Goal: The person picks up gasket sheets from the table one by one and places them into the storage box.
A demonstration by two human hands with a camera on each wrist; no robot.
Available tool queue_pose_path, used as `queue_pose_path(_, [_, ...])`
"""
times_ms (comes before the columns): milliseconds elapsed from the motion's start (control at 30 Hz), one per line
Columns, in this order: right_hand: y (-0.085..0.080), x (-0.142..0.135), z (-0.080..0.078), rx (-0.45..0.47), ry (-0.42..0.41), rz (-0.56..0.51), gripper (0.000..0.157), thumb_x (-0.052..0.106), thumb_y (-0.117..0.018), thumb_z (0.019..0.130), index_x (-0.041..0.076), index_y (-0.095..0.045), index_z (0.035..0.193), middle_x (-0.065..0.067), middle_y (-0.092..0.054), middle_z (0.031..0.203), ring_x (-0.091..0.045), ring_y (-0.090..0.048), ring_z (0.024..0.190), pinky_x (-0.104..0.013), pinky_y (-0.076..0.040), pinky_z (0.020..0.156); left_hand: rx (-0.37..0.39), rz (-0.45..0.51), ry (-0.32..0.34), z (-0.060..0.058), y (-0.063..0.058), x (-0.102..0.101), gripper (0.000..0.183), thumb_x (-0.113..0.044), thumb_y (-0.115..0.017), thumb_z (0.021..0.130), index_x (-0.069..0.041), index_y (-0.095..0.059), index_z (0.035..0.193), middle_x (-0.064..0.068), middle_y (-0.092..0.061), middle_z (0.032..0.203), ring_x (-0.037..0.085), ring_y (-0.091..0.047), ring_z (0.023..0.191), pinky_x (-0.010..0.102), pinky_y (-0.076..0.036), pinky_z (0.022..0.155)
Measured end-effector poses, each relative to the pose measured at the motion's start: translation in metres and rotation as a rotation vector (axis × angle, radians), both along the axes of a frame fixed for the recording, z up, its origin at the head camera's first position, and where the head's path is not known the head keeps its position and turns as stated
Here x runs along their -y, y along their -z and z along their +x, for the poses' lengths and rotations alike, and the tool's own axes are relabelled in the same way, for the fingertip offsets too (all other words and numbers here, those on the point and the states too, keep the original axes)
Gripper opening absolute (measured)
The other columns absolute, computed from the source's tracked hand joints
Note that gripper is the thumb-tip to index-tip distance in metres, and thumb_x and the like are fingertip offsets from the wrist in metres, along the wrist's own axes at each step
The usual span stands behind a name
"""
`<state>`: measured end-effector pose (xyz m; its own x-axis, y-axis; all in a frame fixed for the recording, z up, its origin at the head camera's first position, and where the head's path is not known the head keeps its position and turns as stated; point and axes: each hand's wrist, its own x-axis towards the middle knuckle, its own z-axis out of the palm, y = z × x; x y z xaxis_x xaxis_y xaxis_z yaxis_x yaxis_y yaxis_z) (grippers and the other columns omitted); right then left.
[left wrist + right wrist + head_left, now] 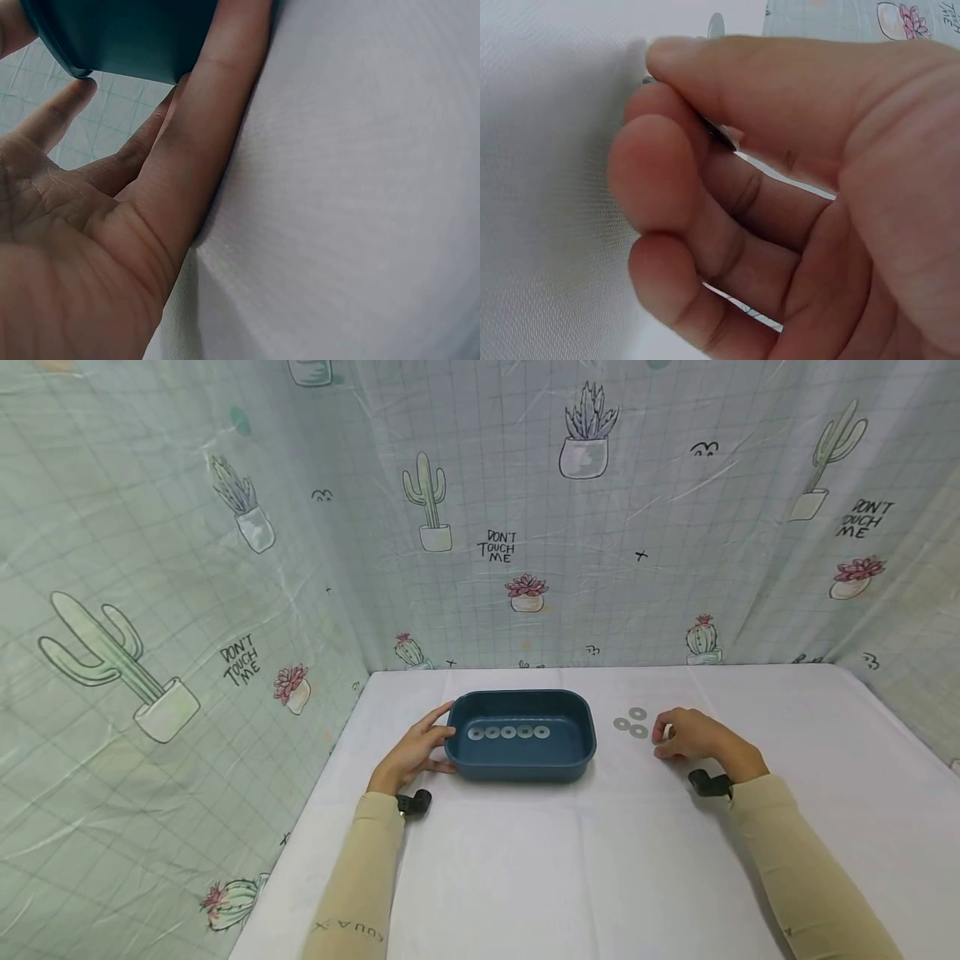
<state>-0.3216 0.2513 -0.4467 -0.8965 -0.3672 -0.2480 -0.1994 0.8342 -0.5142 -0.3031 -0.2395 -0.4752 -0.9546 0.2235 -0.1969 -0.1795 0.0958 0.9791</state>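
A dark teal rectangular dish (517, 772) stands on the white cloth, with a row of several grey washers (508, 732) on its floor. My left hand (411, 756) holds the dish's left end, one fingertip at the rim and other fingers spread along the outer wall. In the left wrist view, a finger (214, 97) lies low against the dish, close to the cloth. To the right of the dish, my right hand (690, 733) pinches a washer (721, 136) between thumb and index finger, seen almost edge-on in the right wrist view; the fingers cover most of it.
Three loose washers (637, 731) lie on the table between the dish and my right hand. The white tablecloth (510, 868) covers the table. A cactus-print curtain (480, 460) hangs behind the table and along its left side.
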Motion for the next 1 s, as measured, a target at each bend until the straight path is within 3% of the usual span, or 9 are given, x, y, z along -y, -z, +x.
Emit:
queue_pose_path(133, [-0.002, 0.001, 0.000, -0.011, 0.005, -0.028, 0.010, 0.010, -0.071, 0.092, 0.004, -0.067, 0.099, -0.002, -0.059, 0.072, -0.016, -0.054, 0.066, -0.029, -0.044, 0.062, 0.000, 0.006, 0.010, 0.000, -0.001, 0.000, 0.059, -0.020, -0.055, 0.103, -0.040, -0.038, 0.156, 0.023, -0.048, 0.148, 0.041, -0.051, 0.139, 0.058, -0.062, 0.081])
queue_pose_path(667, [-0.010, 0.002, 0.001, -0.061, 0.021, -0.100, 0.028, 0.005, -0.066, 0.095, -0.001, -0.062, 0.123, -0.006, -0.064, 0.081, -0.018, -0.054, 0.071, -0.030, -0.044, 0.063, 0.006, 0.014, 0.023, 0.000, 0.000, 0.002, 0.060, -0.022, -0.056, 0.103, -0.041, -0.037, 0.157, 0.023, -0.049, 0.148, 0.040, -0.051, 0.139, 0.057, -0.062, 0.082])
queue_pose_path(1000, [-0.015, 0.009, 0.004, -0.098, 0.009, -0.173, 0.034, 0.002, -0.065, 0.095, -0.004, -0.059, 0.128, -0.007, -0.068, 0.082, -0.020, -0.059, 0.076, -0.031, -0.048, 0.065, 0.002, 0.010, 0.020, 0.000, 0.000, 0.001, 0.060, -0.023, -0.057, 0.103, -0.041, -0.037, 0.157, 0.023, -0.048, 0.149, 0.041, -0.052, 0.138, 0.056, -0.062, 0.082])
